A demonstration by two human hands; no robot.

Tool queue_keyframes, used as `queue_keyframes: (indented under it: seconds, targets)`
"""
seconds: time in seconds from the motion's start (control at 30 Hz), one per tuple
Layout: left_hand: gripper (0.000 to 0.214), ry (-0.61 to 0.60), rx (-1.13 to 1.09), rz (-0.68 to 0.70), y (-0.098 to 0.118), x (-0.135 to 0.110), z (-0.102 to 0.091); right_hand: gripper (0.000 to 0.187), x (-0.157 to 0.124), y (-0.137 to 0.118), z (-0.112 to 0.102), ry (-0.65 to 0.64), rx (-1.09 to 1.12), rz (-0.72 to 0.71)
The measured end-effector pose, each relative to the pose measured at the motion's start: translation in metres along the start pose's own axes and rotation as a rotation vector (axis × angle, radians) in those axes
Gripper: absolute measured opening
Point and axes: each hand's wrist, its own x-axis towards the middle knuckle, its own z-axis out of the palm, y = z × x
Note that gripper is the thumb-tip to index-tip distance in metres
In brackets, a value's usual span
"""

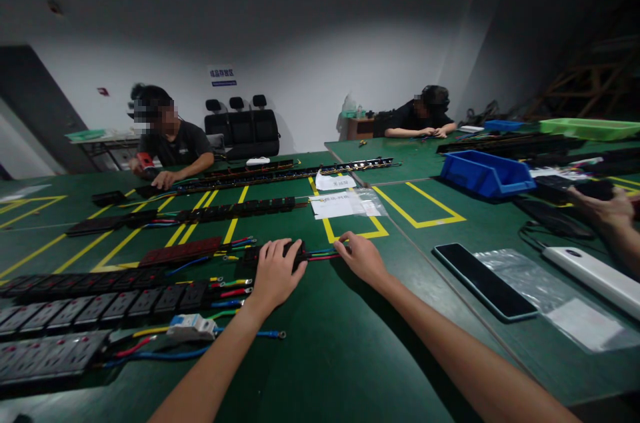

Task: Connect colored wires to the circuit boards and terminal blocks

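My left hand (280, 268) lies over a small black socket block (253, 255), its fingers curled across the top and down the side. Out of the block's right end runs a bundle of coloured wires (320, 254), with blue, green and red strands showing. The far end of these wires is pinched between the thumb and fingers of my right hand (363, 257). Just left of the block lies a dark red socket strip (180, 251) with loose wire ends. Nearer to me are long black socket strips (140, 303), their leads ending in ring terminals.
A white-and-blue breaker (193, 327) sits among leads at the lower left. To the right are a phone (484, 281), a white power bank (595, 279), a plastic bag and a blue bin (485, 174). Papers (337, 205) lie ahead. Co-workers sit across the table; another hand (607, 209) enters at right.
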Motion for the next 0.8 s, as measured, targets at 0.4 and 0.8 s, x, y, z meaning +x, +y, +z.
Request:
queue_keyframes:
  seconds: [0.4,0.8]
  targets:
    - [0.045,0.021,0.004,0.008,-0.0001,-0.0002,0.0001,0.023,0.0001,0.0019,0.0015,-0.024,0.031,0.047]
    - [0.046,-0.005,0.003,0.002,0.0003,0.0001,-0.0015,0.02,0.0001,-0.0015,-0.0019,-0.046,0.003,0.038]
